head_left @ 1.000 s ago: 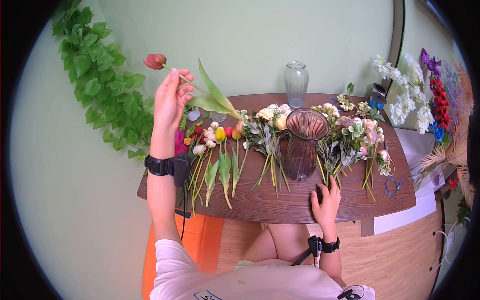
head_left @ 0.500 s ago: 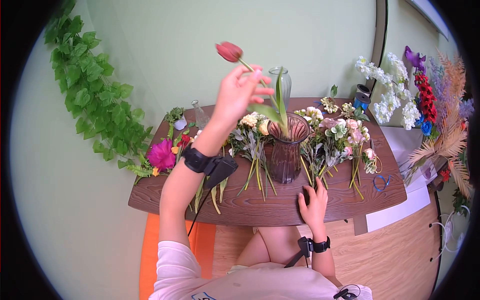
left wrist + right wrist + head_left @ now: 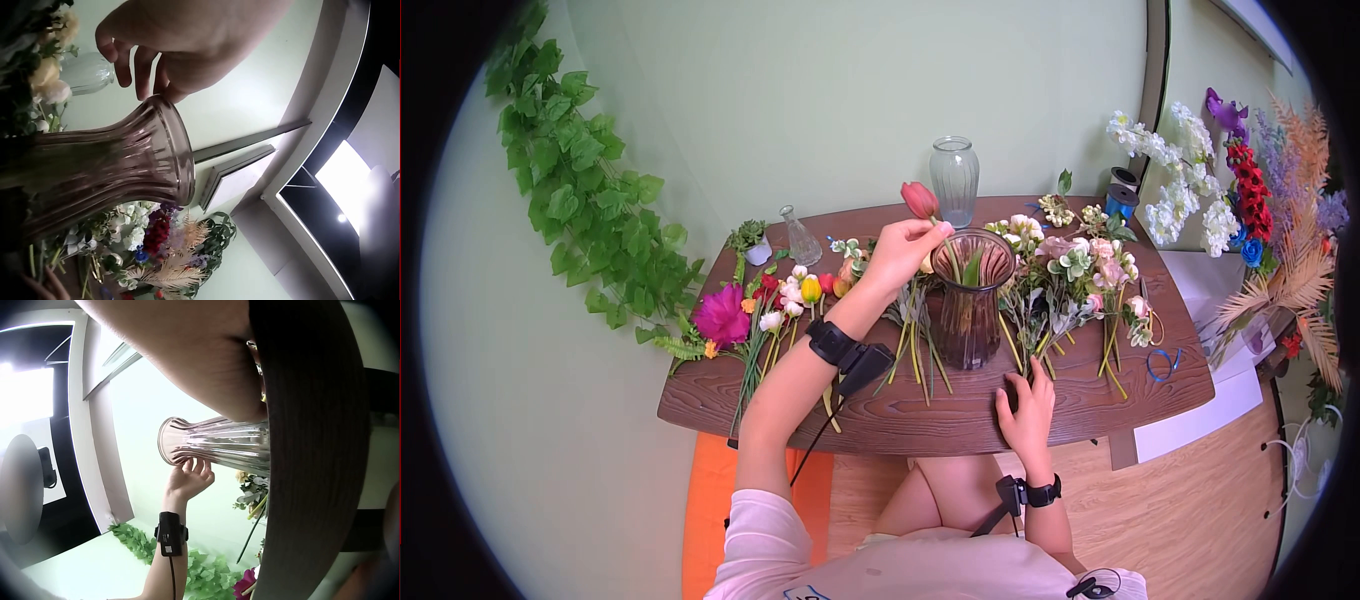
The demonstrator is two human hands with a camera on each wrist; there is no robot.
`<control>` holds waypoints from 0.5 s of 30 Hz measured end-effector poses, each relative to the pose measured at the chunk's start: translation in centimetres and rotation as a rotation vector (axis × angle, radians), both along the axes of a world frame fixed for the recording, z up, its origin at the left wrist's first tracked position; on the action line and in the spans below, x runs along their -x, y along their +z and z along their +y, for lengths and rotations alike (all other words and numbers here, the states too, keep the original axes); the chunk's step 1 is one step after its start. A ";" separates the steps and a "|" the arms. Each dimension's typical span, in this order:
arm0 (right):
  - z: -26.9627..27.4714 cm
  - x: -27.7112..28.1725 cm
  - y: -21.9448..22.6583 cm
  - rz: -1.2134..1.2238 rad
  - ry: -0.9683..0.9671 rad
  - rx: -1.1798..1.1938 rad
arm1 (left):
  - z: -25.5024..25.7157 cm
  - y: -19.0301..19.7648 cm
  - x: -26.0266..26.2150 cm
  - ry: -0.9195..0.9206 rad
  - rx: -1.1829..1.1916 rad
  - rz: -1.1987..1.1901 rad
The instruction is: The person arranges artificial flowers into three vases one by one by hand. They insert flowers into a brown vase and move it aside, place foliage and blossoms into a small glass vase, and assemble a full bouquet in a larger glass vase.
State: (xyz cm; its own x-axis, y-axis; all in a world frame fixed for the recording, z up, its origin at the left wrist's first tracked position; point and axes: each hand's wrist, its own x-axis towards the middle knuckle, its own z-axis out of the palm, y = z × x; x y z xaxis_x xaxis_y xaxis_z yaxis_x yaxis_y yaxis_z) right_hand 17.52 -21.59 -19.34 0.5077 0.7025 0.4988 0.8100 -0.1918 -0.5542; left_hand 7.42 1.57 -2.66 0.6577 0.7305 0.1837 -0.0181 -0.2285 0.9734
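Note:
My left hand (image 3: 905, 255) pinches the stem of a red tulip (image 3: 919, 200) just below its bloom, beside the rim of a ribbed purple glass vase (image 3: 970, 325). The tulip's lower stem and green leaf (image 3: 972, 268) stand inside the vase. In the left wrist view, this hand's fingers are right at the vase's mouth, and the bloom is hidden. My right hand (image 3: 1028, 405) rests on the table's front edge with relaxed fingers, its fingertips close to the stems of a pink and white flower bunch (image 3: 1090, 262).
On the wooden table (image 3: 880, 420), a clear glass vase (image 3: 954, 182) stands behind the purple one. A small clear bottle vase (image 3: 801, 238) and a potted plant (image 3: 751, 242) are at the back left. Several loose flowers lie leftward, including a magenta bloom (image 3: 722, 315). Blue ribbon spools (image 3: 1121, 197) stand back right.
My left hand has carried the tulip rightward from the left of the table and lowered its stem into the purple vase. The right hand has stayed at the table edge.

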 end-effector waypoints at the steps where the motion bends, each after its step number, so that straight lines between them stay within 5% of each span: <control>1: 0.0 0.0 0.0 -0.002 0.001 -0.002 | 0.0 -0.3 -0.2 0.009 0.028 -0.056; 15: 0.1 0.1 0.1 -0.011 -0.005 0.010 | 0.4 -0.8 -1.4 0.057 0.232 -0.273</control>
